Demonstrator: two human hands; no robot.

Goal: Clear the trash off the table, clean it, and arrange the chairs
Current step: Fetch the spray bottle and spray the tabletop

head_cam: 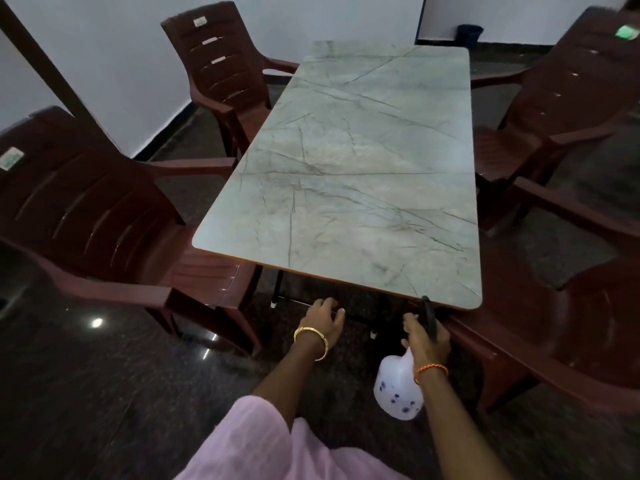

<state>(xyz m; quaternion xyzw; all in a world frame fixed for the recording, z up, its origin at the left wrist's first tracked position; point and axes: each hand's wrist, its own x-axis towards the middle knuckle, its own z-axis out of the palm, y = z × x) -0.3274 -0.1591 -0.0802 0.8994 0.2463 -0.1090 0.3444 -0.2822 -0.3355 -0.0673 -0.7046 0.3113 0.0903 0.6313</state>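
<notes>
A grey marble-patterned table [349,168] stands in front of me with nothing lying on its top. My right hand [424,336] grips the black trigger head of a white spray bottle [396,389], which hangs below the hand, just short of the table's near right corner. My left hand [323,318] hovers below the near edge with loosely curled fingers and holds nothing. Brown plastic chairs stand at the near left [104,220], far left [221,71], far right [554,112] and near right [571,323].
The floor is dark polished stone. A dark bin [469,34] stands by the white wall behind the table. A dark wooden post [45,64] rises at the left.
</notes>
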